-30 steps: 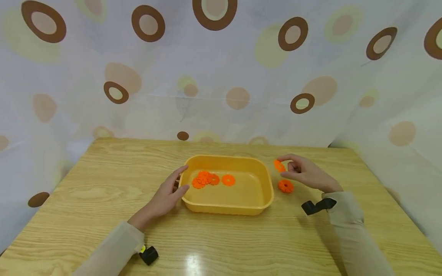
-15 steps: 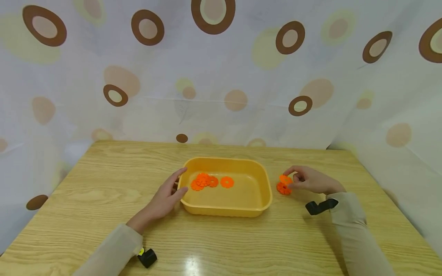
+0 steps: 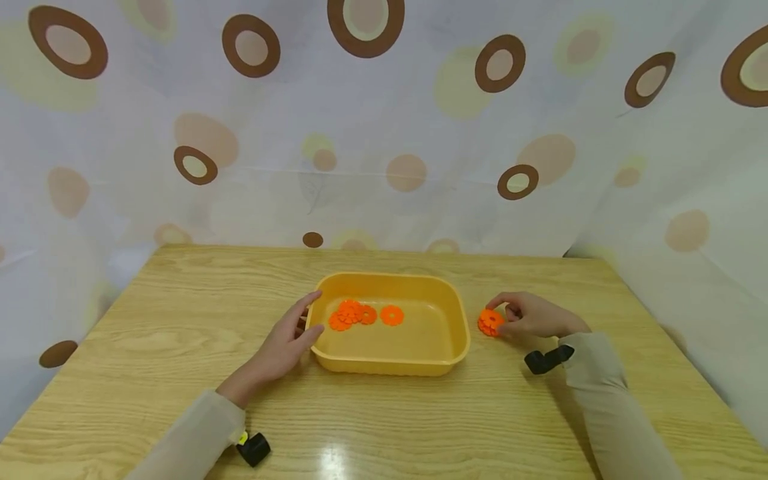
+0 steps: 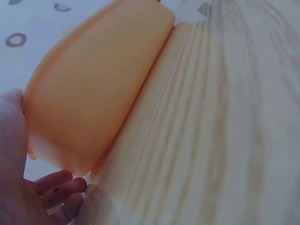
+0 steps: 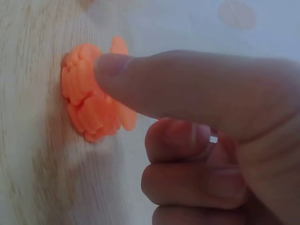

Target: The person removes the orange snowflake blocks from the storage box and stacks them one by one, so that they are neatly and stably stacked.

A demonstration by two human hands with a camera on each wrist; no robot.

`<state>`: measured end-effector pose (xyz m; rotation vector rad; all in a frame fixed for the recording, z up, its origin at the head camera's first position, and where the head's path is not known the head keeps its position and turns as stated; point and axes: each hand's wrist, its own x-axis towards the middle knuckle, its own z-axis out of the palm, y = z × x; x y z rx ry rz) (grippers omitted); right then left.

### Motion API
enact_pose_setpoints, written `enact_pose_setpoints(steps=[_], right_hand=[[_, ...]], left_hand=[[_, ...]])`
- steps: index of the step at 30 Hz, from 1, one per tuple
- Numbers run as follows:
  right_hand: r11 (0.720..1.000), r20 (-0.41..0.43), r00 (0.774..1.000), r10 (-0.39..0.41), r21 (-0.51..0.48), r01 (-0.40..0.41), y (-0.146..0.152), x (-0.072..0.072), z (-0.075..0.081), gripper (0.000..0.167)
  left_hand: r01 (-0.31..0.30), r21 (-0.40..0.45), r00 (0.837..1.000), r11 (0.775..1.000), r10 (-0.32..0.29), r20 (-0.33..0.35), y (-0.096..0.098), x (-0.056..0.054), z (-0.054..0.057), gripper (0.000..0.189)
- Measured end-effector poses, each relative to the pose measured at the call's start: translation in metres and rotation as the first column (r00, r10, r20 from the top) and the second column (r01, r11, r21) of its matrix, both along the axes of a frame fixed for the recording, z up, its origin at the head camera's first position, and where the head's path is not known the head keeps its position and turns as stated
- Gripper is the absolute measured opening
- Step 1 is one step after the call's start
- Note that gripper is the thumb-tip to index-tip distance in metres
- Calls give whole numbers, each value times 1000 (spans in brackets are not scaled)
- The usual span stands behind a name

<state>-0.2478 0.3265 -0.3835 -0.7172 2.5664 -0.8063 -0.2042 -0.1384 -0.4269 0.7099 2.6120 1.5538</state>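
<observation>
My left hand holds the left end of a yellow-orange plastic basin. Its index finger lies at the back of the rim and its thumb at the front; the left wrist view shows the other fingers bent against the basin's outer wall. Beyond the basin's right side, my right hand pinches an orange flower-shaped disc between thumb and index finger. That disc sits tilted at the top of a small stack of like discs on the table. The thumb hides part of the stack in the right wrist view.
Several orange discs overlap inside the basin at its left, and a single disc lies flat beside them. The wooden table ends at a patterned cloth behind and at the sides. A black wrist camera hangs under the right sleeve.
My right hand has come down and brought the pinched orange disc from above onto the stack. The left hand and the basin have kept their place.
</observation>
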Motion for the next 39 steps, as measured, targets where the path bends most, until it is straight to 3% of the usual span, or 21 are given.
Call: enact_pose_setpoints(steps=[12, 21, 30, 39], right_hand=[[999, 48, 999, -7, -46, 9, -1, 0, 1, 45], [991, 62, 996, -64, -117, 71, -2, -1, -2, 37], [982, -7, 994, -110, -154, 108, -10, -3, -7, 28], [972, -39, 995, -90, -220, 80, -29, -5, -4, 27]], left_hand=[[-3, -1, 1000, 1000, 3, -7, -1, -1, -1, 56], [-5, -2, 1000, 1000, 5, -8, -1, 0, -1, 57], [4, 4, 1000, 1000, -4, -9, 0, -1, -1, 57], [1, 8, 1000, 1000, -1, -13, -1, -1, -1, 57]])
